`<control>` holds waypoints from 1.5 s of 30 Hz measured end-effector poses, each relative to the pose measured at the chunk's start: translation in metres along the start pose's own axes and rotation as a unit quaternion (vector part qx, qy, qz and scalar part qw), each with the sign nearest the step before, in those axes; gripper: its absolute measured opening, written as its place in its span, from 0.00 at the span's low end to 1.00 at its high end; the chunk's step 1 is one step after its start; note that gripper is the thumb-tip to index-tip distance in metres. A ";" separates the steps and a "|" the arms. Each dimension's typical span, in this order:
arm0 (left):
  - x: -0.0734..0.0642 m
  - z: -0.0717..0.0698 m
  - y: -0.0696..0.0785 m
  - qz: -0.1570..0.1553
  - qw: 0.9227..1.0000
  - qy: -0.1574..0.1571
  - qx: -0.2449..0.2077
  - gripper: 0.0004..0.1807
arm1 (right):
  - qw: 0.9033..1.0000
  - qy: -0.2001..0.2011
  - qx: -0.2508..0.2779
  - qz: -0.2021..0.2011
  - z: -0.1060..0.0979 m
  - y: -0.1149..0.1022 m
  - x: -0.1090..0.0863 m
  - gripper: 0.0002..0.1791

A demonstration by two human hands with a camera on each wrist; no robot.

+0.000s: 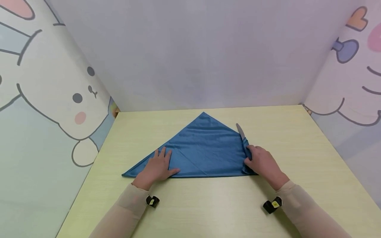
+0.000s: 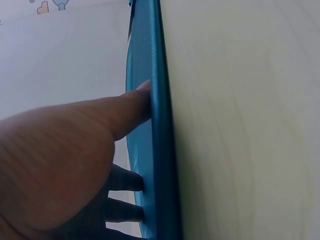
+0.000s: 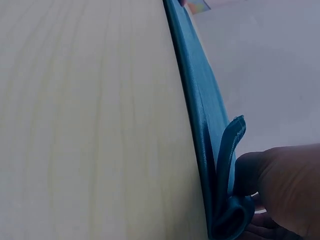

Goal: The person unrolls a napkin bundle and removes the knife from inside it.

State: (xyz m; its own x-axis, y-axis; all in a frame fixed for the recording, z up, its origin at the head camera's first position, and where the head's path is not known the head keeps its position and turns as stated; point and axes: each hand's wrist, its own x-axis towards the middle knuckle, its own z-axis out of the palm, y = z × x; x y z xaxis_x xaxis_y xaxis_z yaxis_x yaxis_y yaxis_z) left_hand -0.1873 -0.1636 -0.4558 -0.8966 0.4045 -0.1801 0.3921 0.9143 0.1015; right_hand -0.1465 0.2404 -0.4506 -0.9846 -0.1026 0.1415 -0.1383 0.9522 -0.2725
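Observation:
A blue cloth, folded into a wide triangle, lies with its long edge toward me and its peak at the back. The grey blade of a table knife sticks out past the cloth's right slanted edge; the rest of it is hidden in the turned-over cloth. My right hand pinches this folded right end, and in the right wrist view a curled roll of cloth shows beside the fingers. Fingers spread, my left hand presses on the left part of the cloth, the thumb near the front edge.
The cloth lies on a pale wood-grain table. A plain light wall stands behind it. Cartoon-printed panels, one on the left and one on the right, flank the table. A small black device sits on each wrist.

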 end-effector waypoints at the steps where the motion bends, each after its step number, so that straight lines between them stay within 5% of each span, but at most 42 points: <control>1: 0.000 0.000 0.000 0.000 1.000 -0.001 0.001 0.51 | 1.000 0.001 -0.002 0.003 -0.001 0.000 0.000 0.24; 7: 0.000 -0.001 0.001 -0.002 1.000 0.000 0.000 0.51 | 0.999 0.015 -0.003 0.035 -0.005 0.000 0.000 0.14; 17: 0.000 0.001 0.000 -0.005 1.000 -0.001 0.001 0.51 | 0.992 -0.031 0.053 0.108 -0.013 0.010 -0.006 0.24; 28: 0.002 0.002 0.000 -0.008 1.000 -0.007 0.006 0.51 | 0.990 -0.037 0.062 0.122 -0.015 0.013 -0.007 0.25; 37: 0.002 0.002 0.000 -0.011 1.000 -0.006 0.008 0.52 | 0.992 -0.026 0.055 0.113 -0.016 0.015 -0.009 0.24; 45: 0.000 -0.006 0.015 0.004 0.999 0.011 0.029 0.50 | 0.998 0.022 0.038 0.039 -0.017 0.019 -0.022 0.25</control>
State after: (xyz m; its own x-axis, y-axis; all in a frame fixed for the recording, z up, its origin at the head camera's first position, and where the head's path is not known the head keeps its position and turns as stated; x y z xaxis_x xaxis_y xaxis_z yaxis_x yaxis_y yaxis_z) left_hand -0.1831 -0.1501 -0.4489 -0.8978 0.4115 -0.1571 0.4097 0.9111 0.0453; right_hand -0.1258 0.2662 -0.4424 -0.9873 -0.0144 0.1582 -0.0705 0.9322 -0.3550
